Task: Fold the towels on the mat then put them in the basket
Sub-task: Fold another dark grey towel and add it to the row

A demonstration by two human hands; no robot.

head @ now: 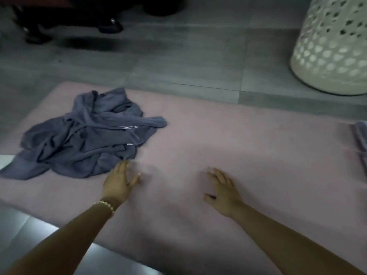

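Both my hands hover spread over the pink mat [218, 139], holding nothing: my left hand [118, 182] just beside the crumpled blue towels [87, 133], my right hand [224, 192] over bare mat. The heap is tangled (possibly more than one towel, the blur hides it), so grabbing blindly could drag several up together. The basket [333, 48] stands well apart on the floor [158, 62]; a loose fold could fall open being carried there.
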